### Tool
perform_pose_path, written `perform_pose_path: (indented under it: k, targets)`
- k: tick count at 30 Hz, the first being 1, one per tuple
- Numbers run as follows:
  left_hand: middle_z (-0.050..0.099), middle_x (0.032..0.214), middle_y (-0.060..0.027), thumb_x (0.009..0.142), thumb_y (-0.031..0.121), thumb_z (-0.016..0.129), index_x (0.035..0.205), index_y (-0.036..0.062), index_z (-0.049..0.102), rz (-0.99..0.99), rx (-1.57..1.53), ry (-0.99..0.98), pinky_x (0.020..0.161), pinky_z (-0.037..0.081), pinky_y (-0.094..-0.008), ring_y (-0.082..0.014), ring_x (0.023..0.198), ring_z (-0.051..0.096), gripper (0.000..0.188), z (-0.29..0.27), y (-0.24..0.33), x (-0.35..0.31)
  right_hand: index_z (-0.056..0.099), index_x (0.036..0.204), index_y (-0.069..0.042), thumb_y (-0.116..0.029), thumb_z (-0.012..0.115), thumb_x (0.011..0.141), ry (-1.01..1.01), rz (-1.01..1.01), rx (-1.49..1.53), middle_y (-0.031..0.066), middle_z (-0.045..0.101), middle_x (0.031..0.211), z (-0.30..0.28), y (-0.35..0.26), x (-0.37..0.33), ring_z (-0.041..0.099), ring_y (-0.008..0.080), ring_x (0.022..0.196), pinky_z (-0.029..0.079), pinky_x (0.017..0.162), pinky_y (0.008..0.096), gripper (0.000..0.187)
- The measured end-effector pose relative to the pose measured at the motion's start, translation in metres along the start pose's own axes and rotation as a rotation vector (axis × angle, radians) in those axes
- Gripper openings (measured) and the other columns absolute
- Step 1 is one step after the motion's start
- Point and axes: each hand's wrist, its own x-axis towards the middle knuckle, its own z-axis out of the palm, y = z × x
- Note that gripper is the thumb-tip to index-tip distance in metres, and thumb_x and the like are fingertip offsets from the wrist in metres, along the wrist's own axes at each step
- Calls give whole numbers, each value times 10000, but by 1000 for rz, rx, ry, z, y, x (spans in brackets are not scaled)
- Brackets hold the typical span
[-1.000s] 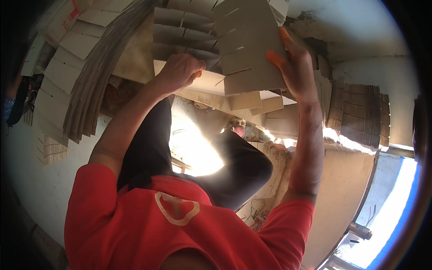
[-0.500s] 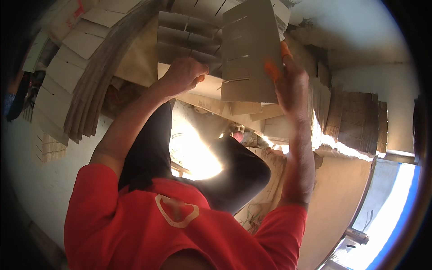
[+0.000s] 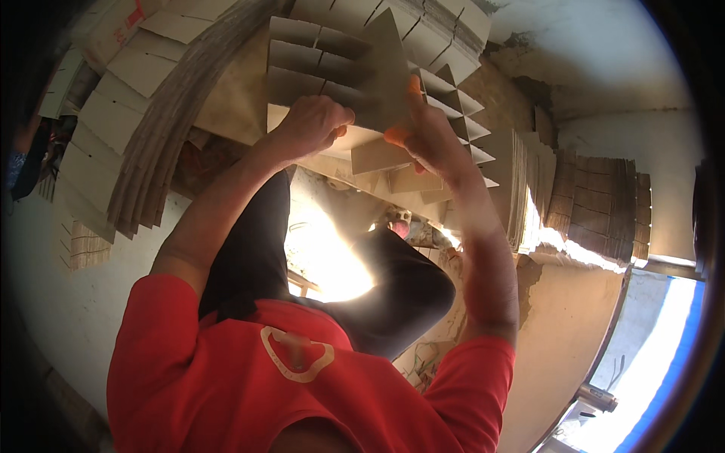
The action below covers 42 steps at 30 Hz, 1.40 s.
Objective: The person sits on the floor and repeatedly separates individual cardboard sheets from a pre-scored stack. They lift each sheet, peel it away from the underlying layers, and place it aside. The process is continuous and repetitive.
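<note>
A grid of slotted cardboard dividers (image 3: 306,57) lies in front of me, its upright strips crossing at slots. My left hand (image 3: 308,127) is closed at the grid's near edge; whatever its fingers grip is hidden. My right hand (image 3: 436,140), with orange covers on its fingertips, is closed on the near right edge of a cardboard panel (image 3: 384,72). That panel stands tilted among the dividers, with more crossing strips (image 3: 461,102) showing just to its right. Below the right hand, a smaller cardboard flap (image 3: 377,157) hangs at the near edge.
A long curved row of stacked slotted cardboard sheets (image 3: 155,136) fills the left side. More slotted sheets (image 3: 445,34) lie beyond the grid, and upright cardboard bundles (image 3: 596,200) stand at the right by the wall. My bent legs (image 3: 400,291) are below the work surface.
My right hand has moved left and down with the cardboard panel, which now stands turned among the dividers, uncovering strips to its right. My left hand has barely moved.
</note>
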Motion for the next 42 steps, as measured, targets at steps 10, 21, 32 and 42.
perform_pose_path:
  k: [10, 21, 32, 42]
  targets:
    - [630, 706, -122, 712, 49, 651, 773, 37, 626, -27, 21, -102, 626, 474, -411, -317, 697, 616, 67, -1, 1, 4, 354, 1320, 53, -23, 633, 772, 91, -167, -317, 226, 606, 883, 45, 44, 16, 613, 356, 703, 493, 607, 416, 619]
    - [634, 805, -182, 750, 30, 663, 876, -27, 639, -117, -26, -114, 664, 484, -353, -308, 744, 635, 140, -9, 8, 3, 536, 1189, -43, -125, 556, 859, 1143, 154, -944, 145, 602, 962, -23, 215, -93, 569, 308, 901, 502, 737, 398, 341]
    - [642, 817, -192, 766, 63, 652, 893, 4, 652, -188, -40, -141, 697, 489, -396, -347, 784, 631, 140, -11, 12, 6, 570, 969, -75, -347, 715, 744, 954, 526, -664, 160, 631, 967, -31, 276, -116, 583, 358, 933, 454, 746, 458, 381]
    - [667, 865, -184, 747, 12, 671, 992, -28, 649, -207, -45, -143, 671, 503, -323, -256, 741, 660, 249, -11, 15, 5, 652, 910, -89, -318, 633, 845, 1046, 681, -392, 154, 657, 814, -45, 237, -121, 610, 335, 819, 456, 703, 448, 239]
